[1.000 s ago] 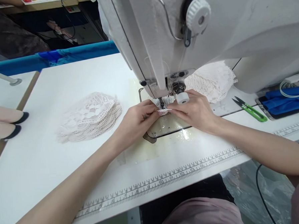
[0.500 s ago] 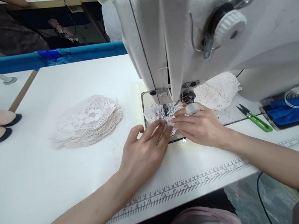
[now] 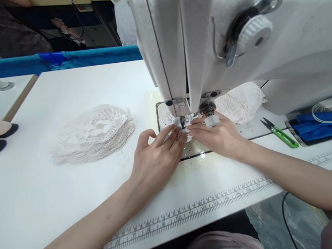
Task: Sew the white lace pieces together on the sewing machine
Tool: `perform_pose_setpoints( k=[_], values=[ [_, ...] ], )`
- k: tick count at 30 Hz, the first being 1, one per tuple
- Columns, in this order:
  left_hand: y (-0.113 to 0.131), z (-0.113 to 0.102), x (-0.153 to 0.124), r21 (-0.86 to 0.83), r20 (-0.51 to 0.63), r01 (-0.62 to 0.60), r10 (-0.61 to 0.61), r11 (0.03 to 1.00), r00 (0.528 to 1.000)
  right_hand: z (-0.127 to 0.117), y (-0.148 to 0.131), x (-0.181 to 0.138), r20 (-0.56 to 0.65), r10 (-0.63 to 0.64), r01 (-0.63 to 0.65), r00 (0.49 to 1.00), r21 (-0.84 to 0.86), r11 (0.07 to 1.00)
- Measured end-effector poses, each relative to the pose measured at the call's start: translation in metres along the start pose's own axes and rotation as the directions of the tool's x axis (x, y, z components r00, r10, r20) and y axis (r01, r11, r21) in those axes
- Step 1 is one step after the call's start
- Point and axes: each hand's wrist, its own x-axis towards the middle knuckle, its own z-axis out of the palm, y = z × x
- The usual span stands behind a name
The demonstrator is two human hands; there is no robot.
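Observation:
A white lace piece (image 3: 167,119) lies under the presser foot (image 3: 183,122) of a sewing machine (image 3: 167,46). From the left, my left hand (image 3: 159,154) presses its bunched fingertips onto the lace, close in front of the foot; its thumb is bent and stands apart. My right hand (image 3: 220,136) grips the same lace from the right, partly hidden behind a white round knob (image 3: 212,121). Between the two hands the fingertips nearly meet, and they cover much of the lace. The needle tip is too small to make out.
Left of the machine lies a stack of lace pieces (image 3: 96,132). More white lace (image 3: 241,102) sits behind my right hand. Green thread snips (image 3: 280,133) and a blue cloth (image 3: 319,125) lie at the right. A ruler strip (image 3: 187,214) follows the table's front edge.
The lace has shifted away from me under the foot, and less of it shows in front of my fingers. Both hands have moved slightly with it. The view has shifted a little.

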Motion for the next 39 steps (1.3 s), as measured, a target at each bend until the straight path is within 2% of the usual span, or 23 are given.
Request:
perform_pose_setpoints(
  k=[7,14,21,39],
  values=[
    [0.0009,0.0004,-0.0017,0.013,-0.023,0.006,-0.006,1.0,1.0,-0.0042,-0.0031,0.0,0.064,0.054,-0.051,0.996,-0.056,0.997],
    [0.0047,-0.0062,-0.0079,0.001,-0.032,-0.008,0.008,1.0,0.999,-0.0089,-0.007,-0.0066,0.069,-0.016,0.018,0.997,-0.033,0.999],
    [0.0029,-0.0039,-0.006,-0.032,-0.036,0.008,-0.009,0.999,0.999,-0.0079,-0.0069,-0.0063,0.051,-0.014,0.017,0.999,-0.06,0.998],
    [-0.0042,0.0031,0.0017,-0.069,-0.036,0.048,-0.05,0.996,0.998,-0.0064,-0.0024,-0.0034,0.13,0.019,-0.006,0.991,-0.102,0.995]
  ],
)
